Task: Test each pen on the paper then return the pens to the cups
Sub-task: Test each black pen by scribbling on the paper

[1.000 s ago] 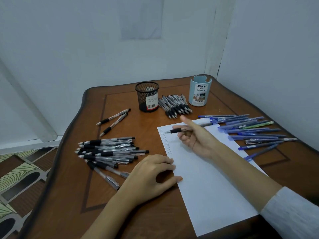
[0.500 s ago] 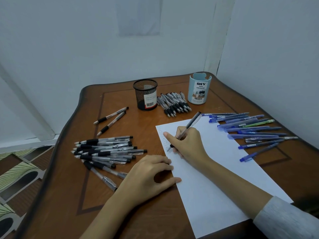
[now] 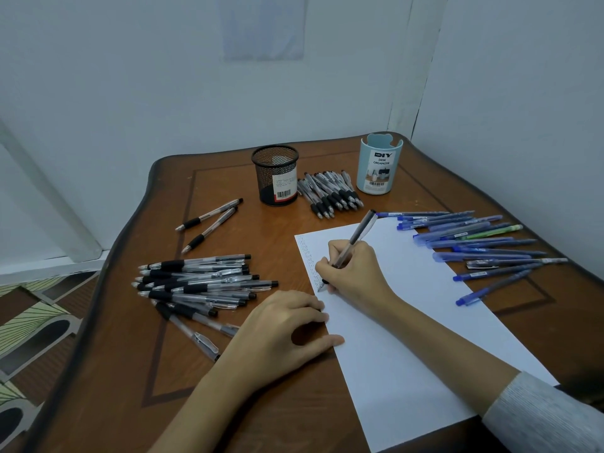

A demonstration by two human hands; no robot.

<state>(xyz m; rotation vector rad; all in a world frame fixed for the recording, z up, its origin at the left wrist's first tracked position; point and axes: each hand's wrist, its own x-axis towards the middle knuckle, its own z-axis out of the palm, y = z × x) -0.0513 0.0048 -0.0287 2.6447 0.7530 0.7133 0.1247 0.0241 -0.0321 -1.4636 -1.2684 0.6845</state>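
Near the desk's (image 3: 228,403) front edge we see the left hand (image 3: 281,335) resting loosely curled on the paper's (image 3: 408,338) left edge, while the right hand (image 3: 353,273) grips a pen (image 3: 361,231), tip on that margin.

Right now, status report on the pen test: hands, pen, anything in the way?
Right hand grips pen, tip on paper. Left hand rests on paper edge. Nothing in the pen's way.

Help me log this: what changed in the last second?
The right hand turned the pen from level to a writing grip and brought its tip down onto the paper beside the marks. The left hand still rests on the paper's edge; pen piles and cups unchanged.
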